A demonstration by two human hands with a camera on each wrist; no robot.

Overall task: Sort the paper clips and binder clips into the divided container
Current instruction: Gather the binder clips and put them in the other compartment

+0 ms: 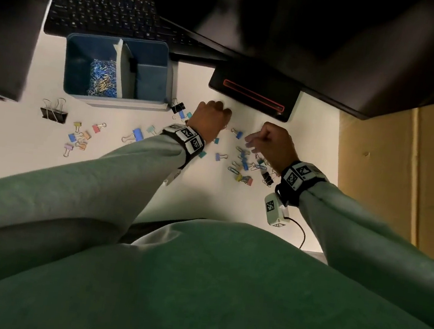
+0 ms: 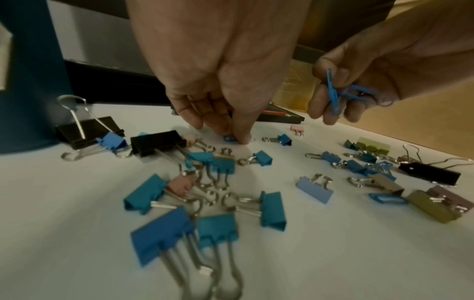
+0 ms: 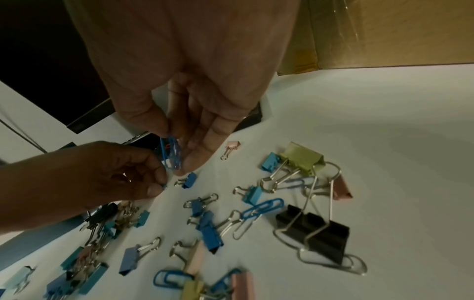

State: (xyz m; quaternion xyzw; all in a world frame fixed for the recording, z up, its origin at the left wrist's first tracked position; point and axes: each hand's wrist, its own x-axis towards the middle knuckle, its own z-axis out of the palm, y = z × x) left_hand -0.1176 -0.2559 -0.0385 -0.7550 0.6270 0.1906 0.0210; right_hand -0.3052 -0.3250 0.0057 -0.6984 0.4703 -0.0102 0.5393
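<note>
The blue divided container (image 1: 153, 47) stands at the back left; its left compartment holds a heap of paper clips (image 1: 103, 78). Coloured and black binder clips (image 2: 273, 209) and a few blue paper clips (image 3: 261, 208) lie scattered on the white desk. My left hand (image 2: 231, 134) reaches down and pinches a small blue paper clip (image 2: 229, 139) lying on the desk. My right hand (image 3: 177, 158) hovers just to its right and pinches a few blue paper clips (image 3: 170, 154) between thumb and fingers. In the head view the left hand (image 1: 212, 117) and right hand (image 1: 256, 144) are close together.
A black keyboard (image 1: 103, 13) lies behind the container, and a black device with a red outline (image 1: 254, 92) sits just beyond my hands. A dark box (image 1: 8, 29) stands at the left. Brown cardboard (image 1: 400, 173) borders the desk on the right.
</note>
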